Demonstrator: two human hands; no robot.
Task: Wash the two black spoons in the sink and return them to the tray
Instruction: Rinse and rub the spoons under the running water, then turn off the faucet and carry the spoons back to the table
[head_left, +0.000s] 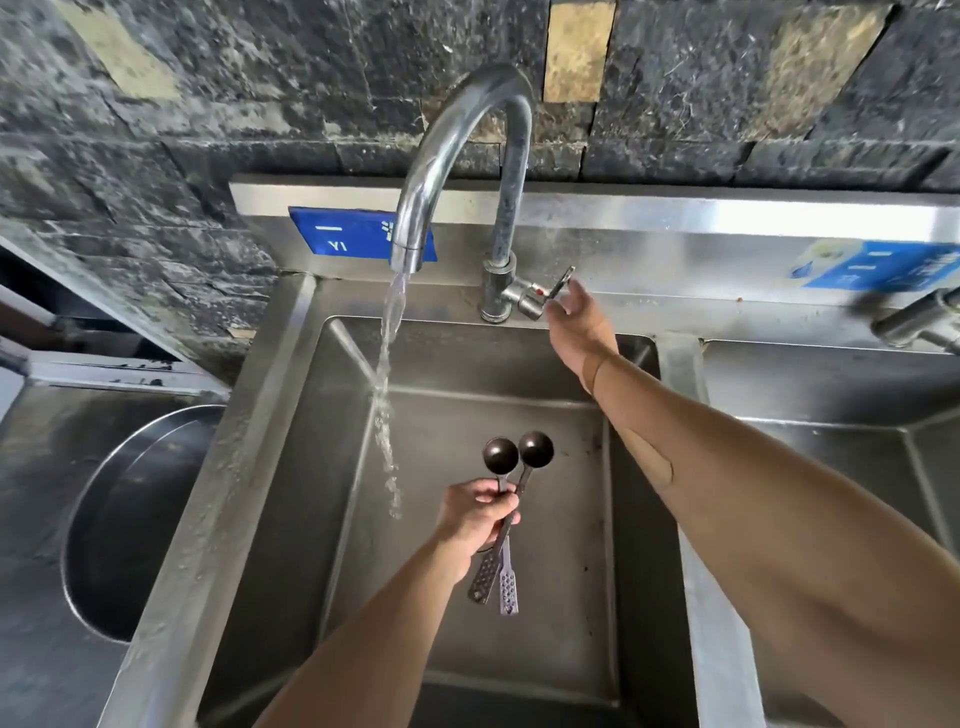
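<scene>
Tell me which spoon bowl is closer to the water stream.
The left spoon: its bowl sits just right of the falling water; the other spoon lies farther right. Left hand holds both.

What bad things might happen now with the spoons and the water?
1. The left hand holds both black spoons in one grip, mid-handle; wet handles might slip and drop into the sink.
2. The spoon bowls sit right of the water stream, so they may stay unrinsed unless moved under it.
3. The right hand is on the tap lever; opening it further could splash water over the rim.
</scene>
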